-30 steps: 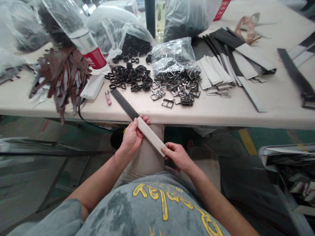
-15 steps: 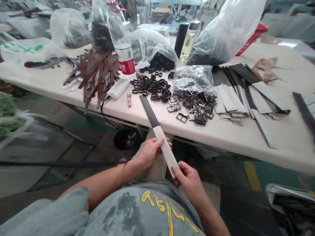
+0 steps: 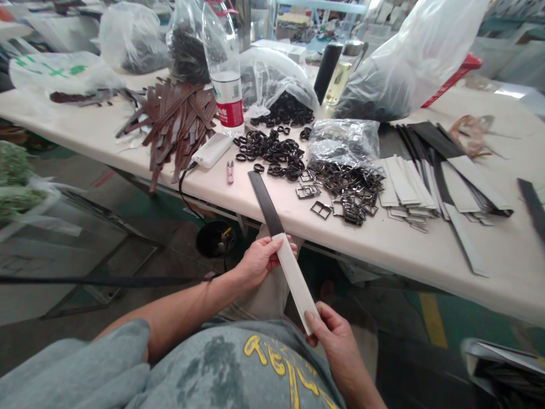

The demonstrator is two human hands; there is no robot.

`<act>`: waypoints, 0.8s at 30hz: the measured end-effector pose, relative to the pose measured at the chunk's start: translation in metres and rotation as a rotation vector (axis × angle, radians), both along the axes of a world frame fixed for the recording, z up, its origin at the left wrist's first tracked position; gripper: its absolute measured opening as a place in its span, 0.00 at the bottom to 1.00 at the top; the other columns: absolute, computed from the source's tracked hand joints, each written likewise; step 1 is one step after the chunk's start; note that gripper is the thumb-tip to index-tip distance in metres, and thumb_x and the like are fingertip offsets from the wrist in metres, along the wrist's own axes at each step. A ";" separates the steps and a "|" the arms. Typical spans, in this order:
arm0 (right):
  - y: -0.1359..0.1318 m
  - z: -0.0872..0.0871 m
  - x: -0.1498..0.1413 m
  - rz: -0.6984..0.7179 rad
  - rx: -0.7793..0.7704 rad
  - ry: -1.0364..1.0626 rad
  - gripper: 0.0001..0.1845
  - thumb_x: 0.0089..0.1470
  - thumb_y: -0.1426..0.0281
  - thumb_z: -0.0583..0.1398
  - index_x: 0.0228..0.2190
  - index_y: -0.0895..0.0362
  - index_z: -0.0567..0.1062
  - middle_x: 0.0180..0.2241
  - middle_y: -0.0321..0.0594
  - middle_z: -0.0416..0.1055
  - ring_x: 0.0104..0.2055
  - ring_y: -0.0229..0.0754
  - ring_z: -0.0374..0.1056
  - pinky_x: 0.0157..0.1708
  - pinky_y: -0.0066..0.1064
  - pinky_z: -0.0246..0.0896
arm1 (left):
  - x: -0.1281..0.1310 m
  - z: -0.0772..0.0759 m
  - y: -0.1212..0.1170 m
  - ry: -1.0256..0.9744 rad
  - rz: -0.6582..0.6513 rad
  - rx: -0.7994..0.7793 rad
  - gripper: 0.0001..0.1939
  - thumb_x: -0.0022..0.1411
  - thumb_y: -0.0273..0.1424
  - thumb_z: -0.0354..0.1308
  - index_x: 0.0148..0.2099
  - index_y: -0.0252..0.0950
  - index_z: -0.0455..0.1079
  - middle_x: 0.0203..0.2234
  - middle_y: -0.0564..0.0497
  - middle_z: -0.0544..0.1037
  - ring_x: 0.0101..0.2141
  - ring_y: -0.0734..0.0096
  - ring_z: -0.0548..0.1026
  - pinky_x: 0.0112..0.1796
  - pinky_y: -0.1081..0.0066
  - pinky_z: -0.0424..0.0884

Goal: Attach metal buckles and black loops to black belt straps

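A long flat strap (image 3: 293,272), black at its far part and white over its near part, slants from the table edge toward my body. Around its middle, near where black meets white, my left hand (image 3: 261,258) is closed with the thumb on top. My right hand (image 3: 330,326) pinches the near white end. The strap's far black end rests on the table by a heap of small black loops (image 3: 272,149). Metal buckles (image 3: 349,190) lie in a pile to the right of it. Pink thread snips (image 3: 230,172) lie left of the strap's tip.
Brown strips (image 3: 176,122), a white power bank (image 3: 212,150) with a cable and a water bottle (image 3: 229,102) stand or lie left on the table (image 3: 383,250). Further right are more black-and-white straps (image 3: 460,187). Plastic bags (image 3: 409,68) stand behind. Below is a black bin (image 3: 215,238).
My right hand has moved nearer my body with the strap's white end. My left hand now grips closer to the black part. The whole view has shifted slightly.
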State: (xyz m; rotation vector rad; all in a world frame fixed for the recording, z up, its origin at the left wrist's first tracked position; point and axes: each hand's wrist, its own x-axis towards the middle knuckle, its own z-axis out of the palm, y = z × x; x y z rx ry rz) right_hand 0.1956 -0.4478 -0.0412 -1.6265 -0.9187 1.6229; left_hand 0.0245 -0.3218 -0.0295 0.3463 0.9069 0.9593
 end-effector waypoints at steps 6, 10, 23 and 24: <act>-0.008 -0.013 0.001 -0.005 -0.045 0.073 0.23 0.50 0.49 0.64 0.23 0.55 0.66 0.17 0.29 0.58 0.19 0.33 0.53 0.21 0.26 0.46 | 0.002 0.000 0.001 -0.029 -0.011 -0.024 0.09 0.61 0.30 0.63 0.42 0.30 0.76 0.34 0.41 0.83 0.33 0.65 0.81 0.36 0.69 0.76; -0.009 -0.015 0.001 0.002 -0.041 0.055 0.23 0.51 0.49 0.64 0.23 0.55 0.67 0.18 0.29 0.59 0.20 0.33 0.53 0.22 0.26 0.47 | 0.002 0.000 0.002 -0.011 -0.007 -0.035 0.06 0.57 0.28 0.65 0.37 0.29 0.76 0.32 0.43 0.83 0.31 0.67 0.80 0.37 0.70 0.75; -0.006 -0.018 0.001 0.051 -0.015 0.036 0.24 0.50 0.49 0.64 0.22 0.55 0.66 0.18 0.30 0.60 0.22 0.35 0.56 0.25 0.26 0.51 | 0.000 -0.001 0.008 -0.076 -0.031 -0.096 0.05 0.59 0.24 0.62 0.38 0.29 0.77 0.33 0.41 0.83 0.32 0.66 0.81 0.36 0.70 0.76; -0.007 -0.020 0.000 0.062 -0.018 0.034 0.24 0.50 0.49 0.64 0.22 0.55 0.66 0.18 0.30 0.59 0.22 0.35 0.56 0.25 0.26 0.51 | -0.001 -0.001 0.008 -0.080 -0.027 -0.104 0.05 0.60 0.24 0.61 0.39 0.28 0.77 0.34 0.41 0.83 0.33 0.66 0.81 0.37 0.70 0.76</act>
